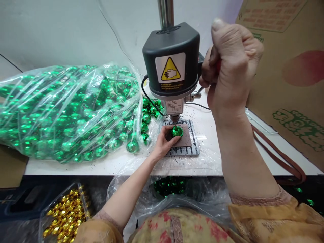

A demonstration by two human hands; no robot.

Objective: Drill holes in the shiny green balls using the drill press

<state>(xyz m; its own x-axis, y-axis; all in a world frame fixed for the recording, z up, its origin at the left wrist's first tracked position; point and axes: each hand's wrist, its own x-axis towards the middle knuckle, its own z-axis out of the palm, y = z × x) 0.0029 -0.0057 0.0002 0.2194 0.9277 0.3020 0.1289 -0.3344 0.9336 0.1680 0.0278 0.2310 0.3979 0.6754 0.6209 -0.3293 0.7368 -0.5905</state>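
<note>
A small bench drill press (172, 64) stands on the white table (111, 165). My left hand (164, 141) pinches a shiny green bead (177, 131) on a brown block (186, 136) that lies on the drill's slotted base plate (193, 150). The bead sits right under the drill bit (174, 118). My right hand (231, 64) is raised to the right of the drill head, fist closed round the red-tipped feed lever (217, 65).
A large clear bag (65, 108) of several green beads lies on the table to the left. Another bag of green beads (172, 185) hangs below the table edge. A tray of gold beads (65, 212) sits at lower left. A cardboard box (291, 77) stands at right.
</note>
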